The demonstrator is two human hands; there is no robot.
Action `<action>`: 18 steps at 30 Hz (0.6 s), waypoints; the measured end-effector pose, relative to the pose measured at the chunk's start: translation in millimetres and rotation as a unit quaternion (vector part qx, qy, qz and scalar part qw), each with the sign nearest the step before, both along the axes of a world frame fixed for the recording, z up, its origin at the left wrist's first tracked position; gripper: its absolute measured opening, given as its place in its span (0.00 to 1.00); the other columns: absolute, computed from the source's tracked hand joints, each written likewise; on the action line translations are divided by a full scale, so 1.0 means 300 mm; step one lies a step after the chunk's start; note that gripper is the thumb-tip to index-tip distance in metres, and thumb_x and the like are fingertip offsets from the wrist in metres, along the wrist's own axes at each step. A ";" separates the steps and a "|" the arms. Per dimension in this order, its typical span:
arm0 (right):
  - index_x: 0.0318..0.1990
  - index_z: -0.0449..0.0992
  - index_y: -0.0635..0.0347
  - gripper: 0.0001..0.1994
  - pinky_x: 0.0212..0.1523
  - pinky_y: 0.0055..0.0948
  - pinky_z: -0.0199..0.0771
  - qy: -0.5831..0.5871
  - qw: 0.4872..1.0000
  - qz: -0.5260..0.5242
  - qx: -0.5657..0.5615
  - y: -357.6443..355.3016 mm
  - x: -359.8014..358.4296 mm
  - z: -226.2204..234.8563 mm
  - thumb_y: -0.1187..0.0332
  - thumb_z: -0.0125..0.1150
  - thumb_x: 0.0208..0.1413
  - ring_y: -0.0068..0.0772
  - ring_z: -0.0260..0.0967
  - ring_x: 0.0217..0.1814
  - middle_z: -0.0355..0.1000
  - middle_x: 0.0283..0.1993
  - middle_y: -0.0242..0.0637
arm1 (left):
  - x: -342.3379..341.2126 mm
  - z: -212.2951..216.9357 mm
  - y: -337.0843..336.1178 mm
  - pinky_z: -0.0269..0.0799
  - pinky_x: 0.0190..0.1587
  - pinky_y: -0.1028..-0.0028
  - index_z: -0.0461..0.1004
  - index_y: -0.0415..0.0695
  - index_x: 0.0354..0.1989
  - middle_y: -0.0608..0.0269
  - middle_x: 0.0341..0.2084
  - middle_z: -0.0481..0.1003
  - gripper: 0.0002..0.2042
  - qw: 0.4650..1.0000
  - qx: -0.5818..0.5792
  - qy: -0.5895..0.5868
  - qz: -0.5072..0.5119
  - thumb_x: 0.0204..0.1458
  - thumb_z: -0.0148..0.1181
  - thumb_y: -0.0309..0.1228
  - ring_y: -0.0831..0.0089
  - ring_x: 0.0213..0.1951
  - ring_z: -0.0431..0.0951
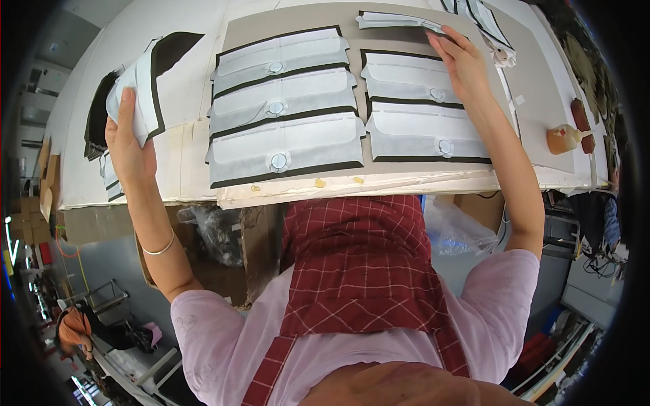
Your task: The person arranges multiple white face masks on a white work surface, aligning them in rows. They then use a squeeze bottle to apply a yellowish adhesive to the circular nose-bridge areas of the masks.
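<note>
Lilac shirt (223, 338), outstretched arms (504, 155), hands (128, 145) on pale panels (144, 101)

No legible txt, nos. or signs

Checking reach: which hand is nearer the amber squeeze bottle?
Right. The right hand is beyond and left of the amber squeeze bottle; the left hand is much farther left, over the table.

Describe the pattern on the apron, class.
Dark red apron with thin pale criss-crossing lines; head view.
</note>
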State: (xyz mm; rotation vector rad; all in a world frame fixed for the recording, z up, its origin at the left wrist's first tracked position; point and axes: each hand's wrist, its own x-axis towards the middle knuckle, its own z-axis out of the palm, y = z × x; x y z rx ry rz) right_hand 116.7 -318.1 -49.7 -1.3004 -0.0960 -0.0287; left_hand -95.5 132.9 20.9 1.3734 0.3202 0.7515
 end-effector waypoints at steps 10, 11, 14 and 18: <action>0.66 0.67 0.73 0.21 0.70 0.28 0.69 -0.006 0.991 0.042 -0.126 -0.073 -0.078 -0.003 0.79 0.54 0.65 0.37 0.73 0.62 0.73 0.56 0.48 | -0.036 -0.057 0.047 0.79 0.48 0.75 0.77 0.36 0.49 0.59 0.44 0.82 0.13 1.000 0.001 -0.003 -0.018 0.63 0.64 0.32 0.75 0.42 0.83; 0.66 0.67 0.73 0.22 0.68 0.28 0.70 -0.003 0.989 0.046 -0.142 -0.081 -0.079 -0.012 0.79 0.54 0.65 0.37 0.74 0.61 0.75 0.54 0.48 | -0.038 -0.057 0.044 0.79 0.47 0.75 0.78 0.36 0.48 0.59 0.44 0.82 0.12 1.000 0.001 0.000 -0.020 0.63 0.64 0.32 0.75 0.42 0.83; 0.67 0.66 0.73 0.23 0.66 0.27 0.72 0.011 0.987 0.057 -0.147 -0.099 -0.080 -0.034 0.79 0.55 0.65 0.35 0.75 0.60 0.75 0.51 0.45 | -0.050 -0.055 0.029 0.80 0.46 0.75 0.78 0.36 0.48 0.58 0.43 0.82 0.12 1.000 0.005 0.006 -0.026 0.63 0.64 0.32 0.75 0.42 0.83; 0.69 0.65 0.69 0.25 0.60 0.25 0.74 0.027 0.985 0.070 -0.155 -0.115 -0.097 -0.026 0.76 0.57 0.65 0.30 0.75 0.54 0.76 0.49 0.44 | -0.065 -0.052 0.019 0.80 0.47 0.74 0.77 0.36 0.49 0.57 0.44 0.82 0.12 0.999 0.012 0.002 -0.033 0.63 0.63 0.32 0.75 0.42 0.83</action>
